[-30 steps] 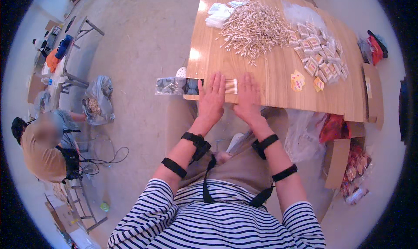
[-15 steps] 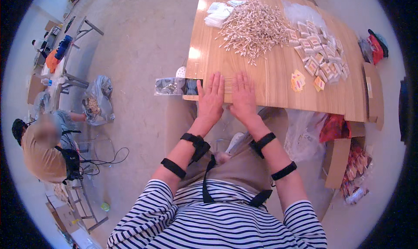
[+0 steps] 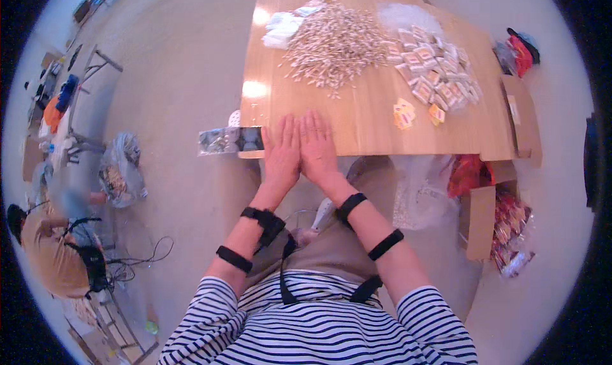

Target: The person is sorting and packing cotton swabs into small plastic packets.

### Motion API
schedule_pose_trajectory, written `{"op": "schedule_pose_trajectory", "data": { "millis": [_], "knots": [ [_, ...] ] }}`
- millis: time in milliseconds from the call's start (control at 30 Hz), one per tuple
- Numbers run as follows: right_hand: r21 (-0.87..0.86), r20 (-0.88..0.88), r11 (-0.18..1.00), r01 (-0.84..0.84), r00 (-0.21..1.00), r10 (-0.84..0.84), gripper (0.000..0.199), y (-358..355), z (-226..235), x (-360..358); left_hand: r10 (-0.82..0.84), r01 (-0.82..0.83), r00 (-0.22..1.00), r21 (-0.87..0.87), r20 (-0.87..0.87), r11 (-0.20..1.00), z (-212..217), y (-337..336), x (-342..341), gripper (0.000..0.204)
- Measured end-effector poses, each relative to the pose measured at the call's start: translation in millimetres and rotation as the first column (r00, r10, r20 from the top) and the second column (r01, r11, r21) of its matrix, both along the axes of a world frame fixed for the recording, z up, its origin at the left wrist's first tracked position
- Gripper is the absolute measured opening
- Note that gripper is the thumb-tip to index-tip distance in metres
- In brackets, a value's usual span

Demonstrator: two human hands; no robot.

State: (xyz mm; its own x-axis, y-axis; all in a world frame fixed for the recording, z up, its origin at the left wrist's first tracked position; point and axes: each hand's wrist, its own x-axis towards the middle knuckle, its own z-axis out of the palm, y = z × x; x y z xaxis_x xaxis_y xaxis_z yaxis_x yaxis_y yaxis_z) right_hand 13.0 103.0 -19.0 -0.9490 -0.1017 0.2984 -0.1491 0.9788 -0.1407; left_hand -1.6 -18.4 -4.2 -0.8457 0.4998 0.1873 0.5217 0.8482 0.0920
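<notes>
My left hand and my right hand lie side by side at the front edge of the wooden table. Both have their fingers stretched forward, and their inner edges meet or nearly meet. Any cotton swabs between or under them are hidden. Just left of my left hand, a clear tray with dark round hollows juts past the table's corner. A large heap of loose cotton swabs spreads beyond my hands. Small packets of swabs are piled to its right, with yellow-and-white cards in front.
White bags or cloths and clear plastic film rest at the table's far side. At right stand an open cardboard box and a red bag. A seated person is at left, beside a plastic bag.
My hands have come together, closing the gap where a row of thin sticks showed between them. The whole view has shifted, so the table appears farther left.
</notes>
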Motion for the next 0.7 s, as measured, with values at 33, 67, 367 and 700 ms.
{"op": "schedule_pose_trajectory", "data": {
  "millis": [33, 67, 367, 700],
  "knots": [
    [0.012, -0.003, 1.000, 0.016, 1.000, -0.016, 0.068, 1.1, 0.0, 0.6, 0.005, -0.005, 1.000, 0.002, 0.005, 1.000, -0.9, 0.9, 2.3, 0.075],
    [0.056, 0.030, 0.998, 0.009, 0.999, -0.010, 0.076, -0.9, 4.1, 0.7, -0.002, 0.002, 1.000, 0.010, 0.001, 1.000, -2.5, -0.5, 2.8, 0.075],
    [-0.312, -0.121, 0.905, 0.289, 0.933, -0.340, 0.058, 133.9, -2.8, 5.7, 0.008, -0.007, 0.995, -0.005, 0.096, 1.000, 19.9, 6.5, 9.5, 0.089],
    [-0.315, 0.166, 0.563, 0.764, 0.629, -0.760, 0.048, 228.2, 25.2, 8.2, 0.008, -0.010, 0.996, 0.020, 0.092, 1.000, 15.1, 3.5, 8.8, 0.094]
  ]
}}
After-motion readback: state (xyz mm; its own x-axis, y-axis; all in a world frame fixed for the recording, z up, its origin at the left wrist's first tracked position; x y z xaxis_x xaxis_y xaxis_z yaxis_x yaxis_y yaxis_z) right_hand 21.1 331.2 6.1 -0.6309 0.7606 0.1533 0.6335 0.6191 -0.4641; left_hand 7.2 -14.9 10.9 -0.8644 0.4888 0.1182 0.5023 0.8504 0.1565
